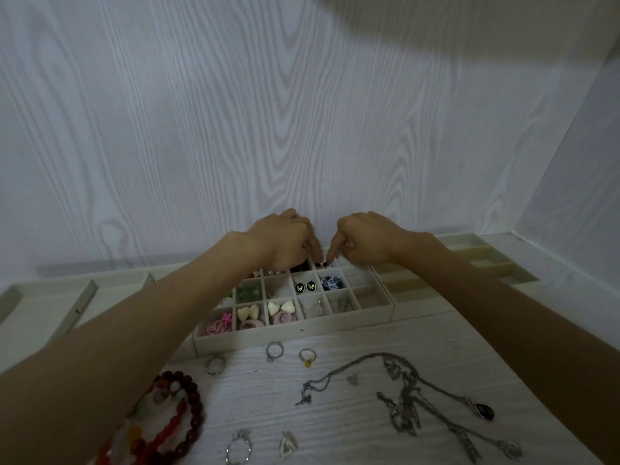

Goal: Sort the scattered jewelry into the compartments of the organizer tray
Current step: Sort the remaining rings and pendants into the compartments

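Five rings (pixel 274 350), two hands (pixel 285 245).

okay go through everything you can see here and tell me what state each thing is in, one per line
Organizer tray: partly filled, right-hand compartments bare.
Left hand: over the tray's back row, fingers curled; grip unclear.
Right hand: index finger pointing down into a back compartment.
Butterfly earrings: sorted, paired in one compartment.
Three rings: loose on the table.
Chain necklaces: tangled, unsorted.
Bead bracelets: piled, unsorted.

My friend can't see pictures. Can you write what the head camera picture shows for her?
Two bare hands, left hand and right hand, reach into the far row of a beige organizer tray partly filled with earrings. On the white table in front, three rings, silver necklaces and red bead bracelets lie unsorted.
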Available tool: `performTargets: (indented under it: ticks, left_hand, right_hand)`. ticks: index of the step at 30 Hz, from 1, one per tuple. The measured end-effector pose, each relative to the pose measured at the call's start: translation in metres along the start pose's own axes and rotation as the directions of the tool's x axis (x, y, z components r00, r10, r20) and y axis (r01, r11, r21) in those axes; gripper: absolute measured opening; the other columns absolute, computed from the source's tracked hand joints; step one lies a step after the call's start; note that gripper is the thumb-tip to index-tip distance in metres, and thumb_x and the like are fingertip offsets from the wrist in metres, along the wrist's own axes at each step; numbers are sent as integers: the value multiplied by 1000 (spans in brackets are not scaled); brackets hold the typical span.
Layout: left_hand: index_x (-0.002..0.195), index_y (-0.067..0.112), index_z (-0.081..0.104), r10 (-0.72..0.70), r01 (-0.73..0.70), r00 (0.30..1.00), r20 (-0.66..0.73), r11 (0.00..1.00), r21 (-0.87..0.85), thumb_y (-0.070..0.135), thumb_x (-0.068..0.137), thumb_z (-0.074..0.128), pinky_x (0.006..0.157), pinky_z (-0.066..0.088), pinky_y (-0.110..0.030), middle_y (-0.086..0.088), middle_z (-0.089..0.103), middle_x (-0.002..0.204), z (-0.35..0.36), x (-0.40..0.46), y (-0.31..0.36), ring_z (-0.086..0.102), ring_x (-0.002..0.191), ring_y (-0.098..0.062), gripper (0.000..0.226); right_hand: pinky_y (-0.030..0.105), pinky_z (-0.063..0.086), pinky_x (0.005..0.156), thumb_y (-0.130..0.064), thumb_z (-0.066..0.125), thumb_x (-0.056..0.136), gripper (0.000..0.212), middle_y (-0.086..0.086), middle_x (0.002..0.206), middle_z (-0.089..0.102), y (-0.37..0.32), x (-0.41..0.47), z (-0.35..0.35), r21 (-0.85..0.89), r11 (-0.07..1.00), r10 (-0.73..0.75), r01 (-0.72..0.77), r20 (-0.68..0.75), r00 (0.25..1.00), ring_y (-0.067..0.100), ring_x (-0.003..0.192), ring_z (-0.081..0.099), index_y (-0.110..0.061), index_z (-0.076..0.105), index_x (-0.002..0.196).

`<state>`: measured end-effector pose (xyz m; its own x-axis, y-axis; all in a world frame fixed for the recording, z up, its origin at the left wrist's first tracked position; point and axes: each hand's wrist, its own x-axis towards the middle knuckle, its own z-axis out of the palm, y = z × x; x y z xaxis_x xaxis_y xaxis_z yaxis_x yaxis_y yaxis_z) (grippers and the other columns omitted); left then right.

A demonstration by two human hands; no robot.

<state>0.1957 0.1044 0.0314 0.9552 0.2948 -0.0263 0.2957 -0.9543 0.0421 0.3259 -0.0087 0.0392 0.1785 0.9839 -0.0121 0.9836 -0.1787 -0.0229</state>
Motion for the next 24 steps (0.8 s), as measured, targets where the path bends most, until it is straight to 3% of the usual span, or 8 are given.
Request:
performTargets:
  ticks: [3, 7, 14, 16, 19, 21, 24]
  left_hand:
    - [111, 39, 67, 2, -2, 1000, 7, 1000, 24, 21, 96, 43, 94, 34, -28, 12, 48, 134, 0, 0, 1, 32, 125, -14, 33]
    - [113, 39, 66, 2, -4, 1000, 22, 996, 86, 22, 96, 44, 93, 33, -28, 11, 45, 138, 0, 2, 4, 31, 127, -14, 32]
    - [119, 39, 62, -16, 8, 998, 69, 994, 109, 23, 96, 45, 94, 34, -30, 9, 43, 140, -1, 4, 6, 28, 130, -17, 33]
    - [120, 39, 62, -22, 14, 997, 79, 995, 103, 23, 96, 45, 92, 33, -29, 9, 43, 140, -1, 4, 7, 28, 130, -17, 33]
    - [120, 38, 62, -20, 12, 996, 85, 995, 94, 23, 96, 44, 92, 33, -30, 9, 43, 141, 0, 5, 7, 28, 130, -17, 34]
    - [119, 39, 62, -18, 11, 997, 81, 996, 88, 23, 96, 44, 94, 34, -30, 9, 44, 139, -1, 4, 7, 28, 130, -17, 33]
    - [117, 41, 63, -23, 19, 998, 60, 997, 74, 23, 96, 46, 96, 36, -31, 11, 47, 136, -3, 0, 6, 31, 127, -15, 33]
  right_hand:
    - [28, 43, 75, -6, 49, 90, 46, -7, 108, 69, -1, -1, 0, -35, 999, -6, 6, 14, 1000, 11, 81, 52, -35, 39, 56]
    - [29, 45, 80, -8, 47, 91, 43, -10, 110, 69, -2, 2, 4, -114, 993, -21, 22, 13, 1000, 16, 94, 59, -34, 37, 58]
    - [24, 37, 72, -7, 47, 91, 45, -7, 110, 69, -1, 6, 5, -141, 989, -37, 36, -2, 999, 17, 94, 58, -35, 37, 57]
    - [24, 34, 70, -7, 47, 91, 42, -6, 109, 69, -2, 5, 4, -114, 993, -23, 24, 8, 1000, 14, 88, 56, -35, 46, 59]
    - [24, 35, 70, -8, 46, 91, 33, -7, 106, 68, -4, 3, 4, -67, 998, 2, 1, 36, 999, 10, 82, 51, -30, 69, 80]
    - [25, 39, 72, -7, 47, 90, 36, -10, 102, 68, -6, 0, 1, -33, 999, 6, -4, 44, 999, 11, 82, 52, -33, 63, 71]
    - [24, 37, 73, -11, 49, 90, 30, -20, 76, 50, -7, -6, -4, -9, 1000, 15, -15, 10, 1000, 7, 78, 47, -30, 73, 89]
